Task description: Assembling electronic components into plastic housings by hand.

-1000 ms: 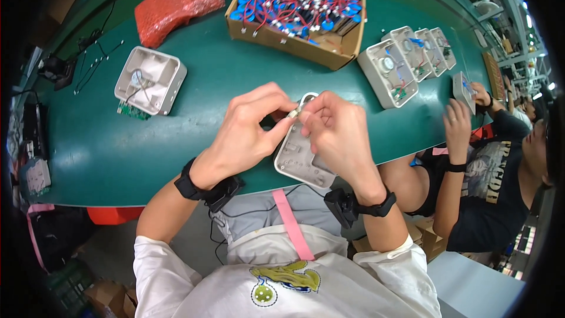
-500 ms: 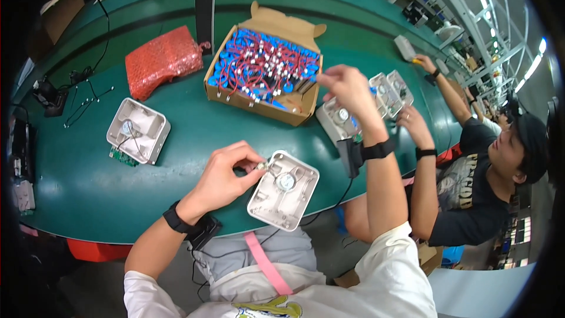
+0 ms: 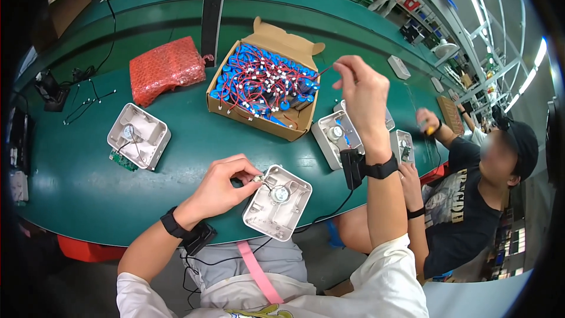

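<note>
Close in front of me lies a white plastic housing (image 3: 264, 219), tilted slightly, with a round speaker (image 3: 280, 194) and thin wires inside. At its upper left corner, my left hand (image 3: 220, 187) pinches a small pale piece (image 3: 258, 179), seemingly a wire connector. My right hand (image 3: 363, 97) is raised beside an open cardboard box (image 3: 257, 126) full of blue cylindrical batteries (image 3: 285, 106) with red leads and white plugs. Between its thumb and forefinger is a red wire (image 3: 325, 71), stretched toward the box; its far end is lost among the other leads.
Another housing (image 3: 154, 125) with a green circuit board (image 3: 122, 161) lies at left. Behind it is a red bubble-wrap parcel (image 3: 168, 69). To the right stand a housing with a speaker (image 3: 331, 141) and others, beside a co-worker (image 3: 456, 200). A black post (image 3: 213, 17) rises behind the box.
My right hand has moved up and now pulls a red wire taut from the box. My left hand keeps its pinch. The co-worker's far hand has come down and nearer.
</note>
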